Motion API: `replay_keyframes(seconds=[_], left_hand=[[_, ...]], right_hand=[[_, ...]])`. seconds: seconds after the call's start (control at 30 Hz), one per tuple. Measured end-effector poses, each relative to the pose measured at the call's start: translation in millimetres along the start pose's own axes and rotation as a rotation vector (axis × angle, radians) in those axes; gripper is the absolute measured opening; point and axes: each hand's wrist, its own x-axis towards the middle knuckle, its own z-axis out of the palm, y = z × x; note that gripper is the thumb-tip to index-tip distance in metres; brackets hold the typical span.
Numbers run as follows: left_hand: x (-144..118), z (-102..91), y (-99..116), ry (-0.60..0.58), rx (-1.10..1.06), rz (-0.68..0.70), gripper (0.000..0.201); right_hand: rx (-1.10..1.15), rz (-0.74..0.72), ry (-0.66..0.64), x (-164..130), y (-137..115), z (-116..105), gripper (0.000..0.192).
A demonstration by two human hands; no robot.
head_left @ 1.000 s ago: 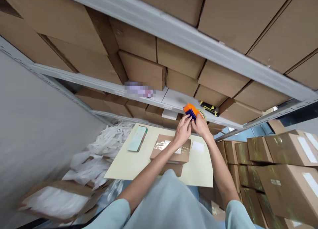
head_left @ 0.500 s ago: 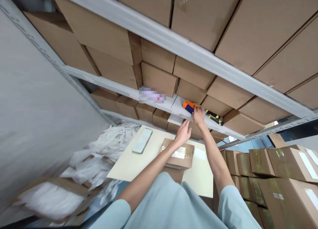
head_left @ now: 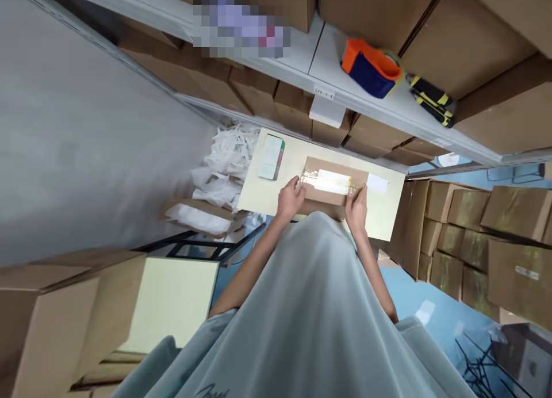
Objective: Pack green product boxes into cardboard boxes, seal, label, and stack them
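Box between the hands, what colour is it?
Brown box, with a white label on top; head view shows it best.

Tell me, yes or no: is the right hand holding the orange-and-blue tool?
No, the orange-and-blue tool sits on the shelf, while the right hand is at the taped box.

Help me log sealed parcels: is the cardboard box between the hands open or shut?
Shut on top: the cardboard box shows no raised flaps, and shiny tape lies at both ends of its white label. Underside hidden.
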Motion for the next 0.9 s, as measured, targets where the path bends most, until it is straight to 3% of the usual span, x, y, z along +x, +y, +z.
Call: replay_keyframes(seconds=[0.13, 0.23, 0.37, 0.5, 0.57, 0.63, 0.73, 0.9], left_hand=[[7, 17.9, 29, -0.050, 0.106, 0.026, 0.072], [15, 27.9, 47, -0.085, 0.188, -0.050, 0.084], [28, 37.7, 51, -0.087, 0.275, -0.156, 0.100], [39, 35.5, 34, -0.131, 0.278, -0.109, 0.073], [43, 31.4, 28, -0.151, 0.250, -0.065, 0.059], [47, 27.3, 27, -0.165, 0.230, -0.045, 0.055], [51, 20.5, 31, -0.187, 0.217, -0.035, 0.052], [44, -8.2, 28, -0.227, 0.120, 0.028, 0.050]], right_hand=[[0.005, 0.053, 0.068, 12, -3, 2, 0.094], [-0.018, 0.084, 0.102, 18, -6, 2, 0.102], [-0.069, 0.134, 0.107, 26, -4, 9, 0.109], [-0.046, 0.271, 0.042, 43, 13, 12, 0.104], [0.007, 0.245, -0.006, 52, 26, 10, 0.092], [0.085, 0.164, -0.040, 58, 38, 5, 0.080], [0.177, 0.118, -0.062, 61, 45, -3, 0.078], [0.312, 0.141, -0.093, 40, 30, -22, 0.069]])
